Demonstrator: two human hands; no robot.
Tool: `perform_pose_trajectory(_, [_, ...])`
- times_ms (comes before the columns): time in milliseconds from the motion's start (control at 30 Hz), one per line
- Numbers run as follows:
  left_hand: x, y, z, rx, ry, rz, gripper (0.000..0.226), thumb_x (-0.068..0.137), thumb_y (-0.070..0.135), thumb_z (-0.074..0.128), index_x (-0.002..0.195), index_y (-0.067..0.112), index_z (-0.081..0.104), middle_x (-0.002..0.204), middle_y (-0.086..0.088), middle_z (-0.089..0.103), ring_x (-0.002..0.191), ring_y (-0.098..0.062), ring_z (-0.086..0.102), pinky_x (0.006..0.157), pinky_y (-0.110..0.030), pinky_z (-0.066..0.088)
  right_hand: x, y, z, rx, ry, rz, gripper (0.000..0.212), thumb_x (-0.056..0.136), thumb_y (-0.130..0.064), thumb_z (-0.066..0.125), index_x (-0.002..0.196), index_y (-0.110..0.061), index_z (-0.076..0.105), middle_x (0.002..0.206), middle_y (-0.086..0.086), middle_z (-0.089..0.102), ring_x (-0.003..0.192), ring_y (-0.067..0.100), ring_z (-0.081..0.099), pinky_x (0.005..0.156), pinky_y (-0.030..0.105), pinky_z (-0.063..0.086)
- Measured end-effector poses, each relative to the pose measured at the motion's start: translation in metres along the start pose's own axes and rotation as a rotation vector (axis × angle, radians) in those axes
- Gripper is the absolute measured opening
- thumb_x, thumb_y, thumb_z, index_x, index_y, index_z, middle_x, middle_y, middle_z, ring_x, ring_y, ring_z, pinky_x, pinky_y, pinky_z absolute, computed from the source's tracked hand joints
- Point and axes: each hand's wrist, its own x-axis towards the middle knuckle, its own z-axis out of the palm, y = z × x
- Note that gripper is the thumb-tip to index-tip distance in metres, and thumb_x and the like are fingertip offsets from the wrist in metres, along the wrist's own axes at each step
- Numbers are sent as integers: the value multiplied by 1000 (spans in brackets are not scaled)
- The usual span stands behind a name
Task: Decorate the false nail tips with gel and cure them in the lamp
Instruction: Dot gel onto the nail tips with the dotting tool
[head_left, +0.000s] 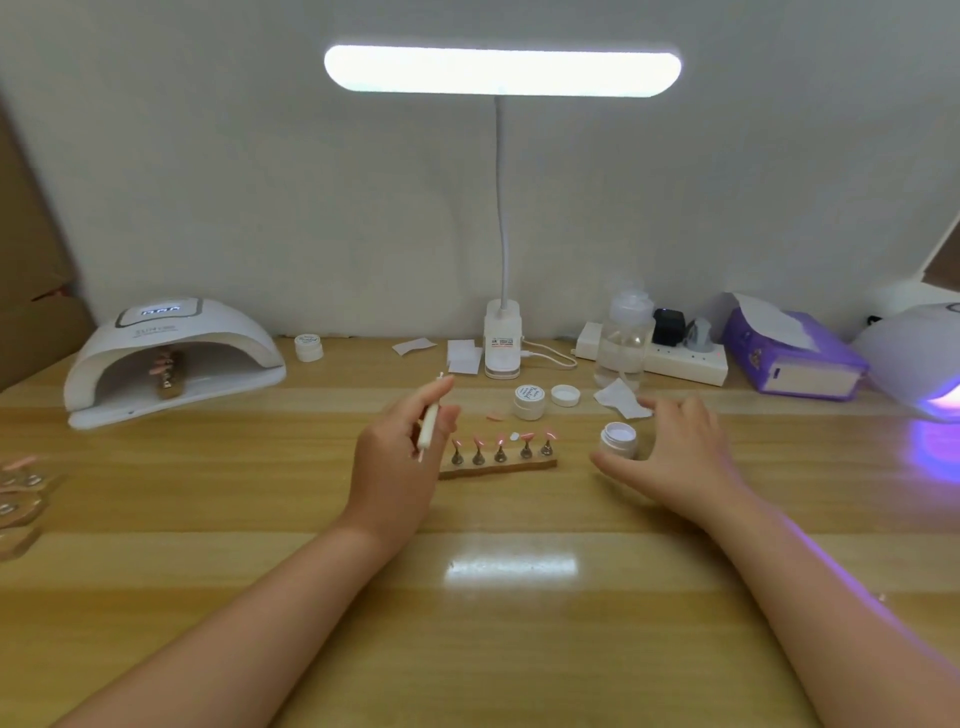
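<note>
On the left of the wooden bench (208, 519) a white curing lamp (174, 358) is standing, and one strip of nail tips (166, 370) is lying inside it. Near the middle, the left hand (400, 457) is hovering above the bench, its fingers (441, 415) grasping a thin white brush (429, 423) that is pointing down. Just beside it a wooden strip (497, 467) is carrying five small stands with pink nail tips (500, 446). Behind them a closed white jar (530, 401) and a loose lid (565, 395) are sitting. To the right, an open gel jar (619, 439) is standing between the thumb and the released fingers of the right hand (675, 457), which is not gripping it. At the far right a second lamp (919, 358) is glowing purple.
</note>
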Motion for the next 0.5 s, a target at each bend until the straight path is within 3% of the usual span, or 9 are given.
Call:
perform_pose_trajectory(233, [1,-1,-3,-69,79,-37,23,90,36,49,110,34,60,70,9,61,71,4,57,65,-4,40,3,5,7,-14,-2,102,76,61,-69,62,119,-22,52,121,1,50,116,22,43,94,35,37])
perform_pose_trajectory(333, [2,-1,-3,-58,93,-27,25,89,38,47,109,30,61,69,7,60,69,6,57,64,-4,39,3,4,8,-23,1,97,68,63,-69,61,115,-24,56,115,-1,53,112,22,44,91,34,38])
perform_pose_trajectory(500, [5,-2,-2,-64,125,-35,17,93,35,44,95,39,60,73,7,60,73,5,56,65,-4,40,4,3,8,17,4,83,59,67,-65,61,111,-25,60,109,-2,56,109,21,46,93,37,41])
